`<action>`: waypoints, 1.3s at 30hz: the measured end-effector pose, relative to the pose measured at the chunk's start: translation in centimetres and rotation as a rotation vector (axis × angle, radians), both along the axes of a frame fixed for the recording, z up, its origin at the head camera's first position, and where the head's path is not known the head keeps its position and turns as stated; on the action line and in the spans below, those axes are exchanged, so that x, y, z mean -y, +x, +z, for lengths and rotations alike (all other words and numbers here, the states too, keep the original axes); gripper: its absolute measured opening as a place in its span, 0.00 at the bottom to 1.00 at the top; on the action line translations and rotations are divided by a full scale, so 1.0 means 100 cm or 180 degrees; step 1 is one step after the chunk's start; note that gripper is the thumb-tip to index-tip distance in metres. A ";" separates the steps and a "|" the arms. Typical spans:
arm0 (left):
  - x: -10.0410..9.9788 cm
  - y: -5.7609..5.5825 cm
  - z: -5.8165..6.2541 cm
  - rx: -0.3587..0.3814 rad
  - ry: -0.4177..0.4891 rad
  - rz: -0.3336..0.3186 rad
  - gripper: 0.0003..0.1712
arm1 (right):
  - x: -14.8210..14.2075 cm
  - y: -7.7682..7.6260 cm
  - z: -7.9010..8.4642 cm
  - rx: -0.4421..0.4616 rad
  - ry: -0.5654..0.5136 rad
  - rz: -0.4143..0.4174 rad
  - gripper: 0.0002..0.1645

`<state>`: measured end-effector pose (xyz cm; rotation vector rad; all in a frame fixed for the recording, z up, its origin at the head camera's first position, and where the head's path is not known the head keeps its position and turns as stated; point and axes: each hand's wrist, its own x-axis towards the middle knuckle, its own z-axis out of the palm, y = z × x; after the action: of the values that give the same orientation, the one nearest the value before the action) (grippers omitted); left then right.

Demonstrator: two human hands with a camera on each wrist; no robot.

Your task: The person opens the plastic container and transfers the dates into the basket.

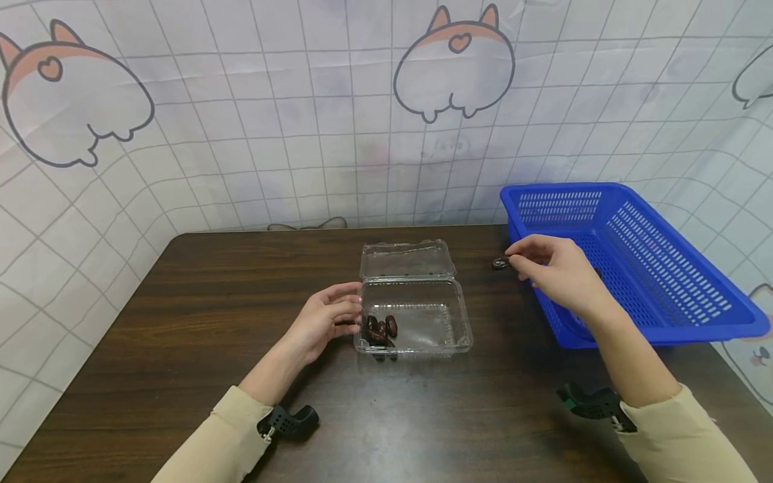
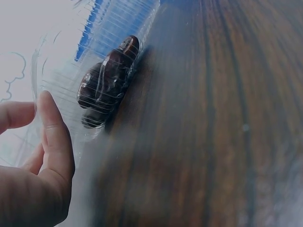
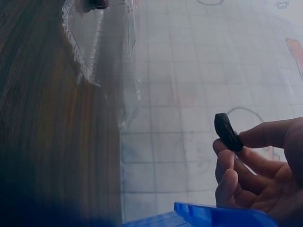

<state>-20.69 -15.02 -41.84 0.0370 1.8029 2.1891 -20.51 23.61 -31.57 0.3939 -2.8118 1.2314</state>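
Clear hinged box [image 1: 425, 325] on a dark wood-grained table [image 1: 199, 322], used here as the landmark. Beyond the box hangs a white grid-patterned wall covering [image 1: 253, 134]; it bears 2 large animal outlines with hearts, 1 behind the box and 1 to its far left. A faint mark [image 1: 447, 144] on the covering behind the box is too pale to make out.

The box's lid [image 1: 407, 260] lies folded back on its far side. Several dark fruits [image 1: 380, 330] (oblong, wrinkled and glossy, like dates) are grouped in the box's near left corner; their overlap prevents an exact count. The left hand [image 1: 321, 322] is just left of the box, its fingers loosely bent, with the tips at the left wall.

To the right of the box, the right hand [image 1: 561, 272] pinches 1 dark date [image 3: 228, 132] between thumb and fingers. This date is raised, well apart from the box and to the right of its lid.

Farther right of the box stands a blue basket [image 1: 670, 261] with slotted walls. The right hand and forearm pass in front of it, covering part of its left side; a small dark piece [image 1: 598, 272] in the basket is mostly hidden. A thin cable [image 1: 308, 227] curves behind the table edge, beyond the box and to its left.
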 end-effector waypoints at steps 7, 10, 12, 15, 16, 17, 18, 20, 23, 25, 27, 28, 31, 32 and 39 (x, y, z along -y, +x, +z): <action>0.000 0.000 0.001 0.0040 0.0022 -0.0007 0.30 | -0.004 0.001 0.000 0.0037 -0.0011 -0.0044 0.18; 0.000 0.001 0.001 0.0021 0.0018 -0.0018 0.30 | -0.005 0.001 -0.001 0.0042 -0.0017 -0.0051 0.18; -0.001 0.001 0.001 0.0003 -0.0001 -0.0038 0.31 | -0.006 0.001 -0.001 0.0042 -0.0028 -0.0054 0.19; -0.001 0.001 0.002 0.0001 -0.0025 -0.0042 0.31 | -0.007 0.001 -0.002 0.0035 -0.0038 -0.0056 0.19; -0.001 0.002 0.003 0.0004 -0.0031 -0.0041 0.31 | -0.007 0.001 -0.002 0.0030 -0.0044 -0.0056 0.19; -0.001 0.002 0.003 0.0007 -0.0033 -0.0039 0.31 | -0.008 0.001 -0.002 0.0030 -0.0041 -0.0056 0.19; -0.001 0.002 0.003 0.0010 -0.0035 -0.0034 0.31 | -0.008 0.001 -0.002 0.0030 -0.0046 -0.0058 0.19; -0.001 0.002 0.003 0.0012 -0.0036 -0.0032 0.30 | -0.010 0.001 -0.001 0.0029 -0.0040 -0.0066 0.19; -0.001 0.001 0.003 0.0006 -0.0039 -0.0035 0.30 | -0.012 0.002 0.000 0.0000 -0.0043 -0.0076 0.19; -0.001 0.001 0.003 0.0004 -0.0044 -0.0040 0.30 | -0.013 0.002 0.000 -0.0031 -0.0032 -0.0079 0.19; -0.001 0.001 0.003 0.0000 -0.0052 -0.0041 0.30 | -0.015 0.003 0.001 -0.0059 -0.0020 -0.0086 0.18; -0.001 0.001 0.003 -0.0001 -0.0052 -0.0042 0.30 | -0.015 0.003 0.001 -0.0070 -0.0015 -0.0090 0.18; -0.001 0.001 0.003 -0.0012 -0.0048 -0.0043 0.30 | -0.017 0.004 0.002 -0.0085 -0.0016 -0.0108 0.18; -0.001 0.001 0.002 -0.0017 -0.0050 -0.0042 0.30 | -0.018 0.004 0.002 -0.0086 -0.0025 -0.0117 0.18; -0.001 0.000 0.001 -0.0025 -0.0042 -0.0023 0.30 | -0.023 0.006 0.004 -0.0120 -0.0069 -0.0143 0.19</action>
<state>-20.70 -14.96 -41.70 0.0495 1.8185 2.1750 -19.90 25.87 -31.14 0.3470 -2.7576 1.2315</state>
